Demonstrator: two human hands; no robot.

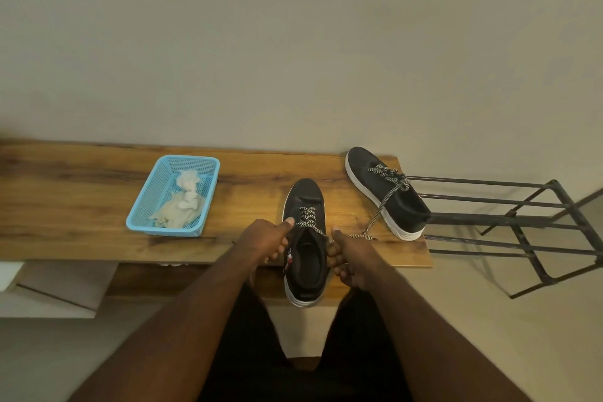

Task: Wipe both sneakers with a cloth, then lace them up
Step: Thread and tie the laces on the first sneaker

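Note:
A black sneaker [305, 206] with a white sole stands toe-away at the table's front edge, its heel over the edge. My left hand [266, 238] grips its left collar, thumb lying by the black-and-white lace [308, 218]. My right hand [349, 263] holds the right collar with curled fingers; a lace end [359, 236] runs out from beside its thumb across the table. The second black sneaker [386, 192] sits at the table's right end, laced, one lace trailing toward the front. A crumpled pale cloth [182, 206] lies in a blue basket [153, 196].
The wooden table [81, 206] runs left from the sneakers, against a plain wall. A black metal rack [522, 228] stands just right of the table's end. Low steps or a ledge [65, 287] show below the table at left. My dark-clothed legs are under the near sneaker.

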